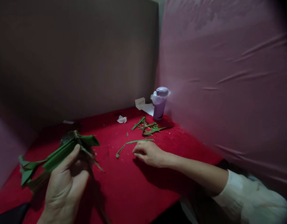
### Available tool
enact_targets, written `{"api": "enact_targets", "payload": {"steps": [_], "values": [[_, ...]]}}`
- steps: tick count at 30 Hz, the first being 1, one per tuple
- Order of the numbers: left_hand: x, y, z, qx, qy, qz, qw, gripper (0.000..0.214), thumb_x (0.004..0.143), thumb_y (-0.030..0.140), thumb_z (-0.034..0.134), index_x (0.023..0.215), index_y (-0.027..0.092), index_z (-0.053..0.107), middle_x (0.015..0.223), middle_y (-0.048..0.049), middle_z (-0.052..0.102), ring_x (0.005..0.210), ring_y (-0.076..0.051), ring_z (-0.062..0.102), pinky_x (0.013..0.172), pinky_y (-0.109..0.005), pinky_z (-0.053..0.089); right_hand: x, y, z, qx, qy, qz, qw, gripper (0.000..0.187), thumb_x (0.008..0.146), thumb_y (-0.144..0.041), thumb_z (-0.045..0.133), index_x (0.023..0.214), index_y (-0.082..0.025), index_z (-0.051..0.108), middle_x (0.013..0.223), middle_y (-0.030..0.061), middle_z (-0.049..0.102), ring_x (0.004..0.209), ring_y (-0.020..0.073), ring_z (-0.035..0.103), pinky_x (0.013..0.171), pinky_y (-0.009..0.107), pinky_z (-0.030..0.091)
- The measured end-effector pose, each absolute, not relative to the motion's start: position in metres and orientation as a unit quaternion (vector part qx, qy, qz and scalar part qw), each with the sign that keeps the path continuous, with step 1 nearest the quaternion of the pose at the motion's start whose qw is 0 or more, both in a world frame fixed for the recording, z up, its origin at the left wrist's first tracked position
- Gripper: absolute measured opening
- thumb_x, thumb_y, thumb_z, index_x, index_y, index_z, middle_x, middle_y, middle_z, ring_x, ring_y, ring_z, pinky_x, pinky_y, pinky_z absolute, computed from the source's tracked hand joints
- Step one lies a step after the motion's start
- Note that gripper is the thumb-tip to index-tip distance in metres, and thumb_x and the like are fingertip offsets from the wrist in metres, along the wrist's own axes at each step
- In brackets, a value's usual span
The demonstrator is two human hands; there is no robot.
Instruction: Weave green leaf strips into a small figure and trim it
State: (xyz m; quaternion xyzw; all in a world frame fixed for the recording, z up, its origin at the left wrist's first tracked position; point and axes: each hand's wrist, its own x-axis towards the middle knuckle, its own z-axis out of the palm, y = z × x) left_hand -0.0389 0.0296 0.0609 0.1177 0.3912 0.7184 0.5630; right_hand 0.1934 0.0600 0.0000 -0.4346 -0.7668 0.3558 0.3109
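Note:
At the left, my left hand (pixel 70 175) grips a woven or folded green leaf piece (pixel 59 152), the thumb pressed on its top edge. Flat green bands make up this piece, with a dry stem-like end hanging past my fingers and a looped part sticking out to the left. My right hand (pixel 150 154) rests low over the red cloth with its fingers curled in. What is between those fingertips, if anything, is hidden. Just beyond the knuckles lies a long thin green leaf strip (pixel 134 141). A bent leaf scrap (pixel 120 151) lies left of the fingertips.
A heap of leaf scraps (pixel 148 126) lies toward the back right of the red-covered table (pixel 129 189). Behind it stand a purple tumbler (pixel 159 109) with plastic round its lid and some white papers (pixel 147 108). A crumpled tissue (pixel 121 119) lies left of them. Walls enclose the table.

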Motion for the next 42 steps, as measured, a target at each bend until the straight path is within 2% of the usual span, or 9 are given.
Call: {"api": "enact_targets", "payload": {"steps": [6,8,10,12,15,19,22,32,42], "values": [[-0.044,0.032,0.06,0.142,0.365,0.75,0.533,0.031,0.084,-0.001,0.046,0.09,0.017,0.07,0.071,0.0006,0.072,0.058,-0.01,0.066,0.054,-0.02,0.056,0.159,0.063,-0.005,-0.243,-0.945,0.135,0.172,0.026,0.093,-0.032,0.051,0.114,-0.024,0.063,0.128,0.0061,0.058,0.118,0.0259,0.04,0.091,0.04,0.03],[-0.046,0.032,0.06,0.148,0.371,0.743,0.537,0.029,0.084,0.0,0.047,0.088,0.017,0.07,0.072,0.0017,0.072,0.058,-0.01,0.065,0.054,-0.02,0.056,0.157,0.072,-0.009,-0.214,-0.968,0.032,0.128,0.035,0.093,-0.043,0.049,0.121,-0.023,0.058,0.13,0.0057,0.057,0.121,0.0259,0.038,0.09,0.039,0.031],[-0.048,0.032,0.061,0.14,0.377,0.743,0.535,0.027,0.085,0.002,0.049,0.084,0.019,0.07,0.072,0.003,0.072,0.058,-0.01,0.065,0.054,-0.02,0.056,0.163,0.085,-0.01,-0.296,-0.946,-0.017,0.127,0.039,0.09,-0.049,0.052,0.116,-0.021,0.06,0.121,0.0084,0.062,0.118,0.0268,0.041,0.087,0.038,0.032],[-0.049,0.031,0.063,0.128,0.383,0.746,0.53,0.026,0.086,0.004,0.049,0.078,0.019,0.069,0.07,0.0031,0.071,0.058,-0.01,0.064,0.053,-0.02,0.055,0.171,0.096,-0.008,-0.374,-0.916,-0.035,0.139,0.034,0.091,-0.04,0.054,0.105,-0.011,0.065,0.112,0.0186,0.063,0.112,0.0328,0.043,0.085,0.043,0.031],[-0.051,0.031,0.066,0.126,0.384,0.75,0.523,0.027,0.086,0.005,0.049,0.074,0.02,0.068,0.068,0.0029,0.07,0.056,-0.011,0.064,0.051,-0.022,0.055,0.171,0.099,-0.001,-0.417,-0.895,-0.04,0.155,0.026,0.093,-0.027,0.049,0.096,-0.009,0.067,0.106,0.0222,0.061,0.105,0.0338,0.044,0.083,0.046,0.029],[-0.051,0.032,0.065,0.125,0.382,0.75,0.525,0.027,0.086,0.004,0.047,0.076,0.017,0.068,0.067,0.0018,0.07,0.055,-0.011,0.063,0.051,-0.023,0.054,0.136,0.083,0.0,-0.344,-0.929,0.004,0.138,0.019,0.09,-0.029,0.051,0.098,-0.024,0.068,0.095,0.007,0.062,0.087,0.0216,0.049,0.073,0.034,0.033],[-0.05,0.034,0.061,0.112,0.382,0.749,0.53,0.026,0.086,0.004,0.046,0.075,0.014,0.068,0.065,0.0006,0.07,0.055,-0.011,0.063,0.051,-0.023,0.053,0.111,0.07,-0.007,-0.335,-0.933,0.037,0.128,0.022,0.088,-0.024,0.05,0.1,-0.021,0.068,0.091,0.0074,0.06,0.081,0.0198,0.049,0.067,0.031,0.034],[-0.05,0.035,0.059,0.106,0.355,0.766,0.526,0.021,0.081,0.002,0.054,0.07,0.013,0.067,0.064,-0.0007,0.07,0.053,-0.01,0.063,0.062,-0.024,0.053,0.112,0.068,-0.021,-0.33,-0.929,0.091,0.143,0.033,0.082,-0.007,0.046,0.109,-0.018,0.063,0.094,0.0071,0.056,0.087,0.0193,0.047,0.072,0.029,0.038],[-0.049,0.035,0.059,0.097,0.341,0.764,0.539,0.022,0.083,0.001,0.051,0.078,0.012,0.069,0.064,-0.0001,0.071,0.054,-0.009,0.063,0.061,-0.021,0.054,0.11,0.071,-0.026,-0.325,-0.927,0.097,0.158,0.034,0.085,-0.007,0.045,0.11,-0.019,0.063,0.097,0.0068,0.055,0.088,0.0184,0.046,0.074,0.029,0.037]]}}
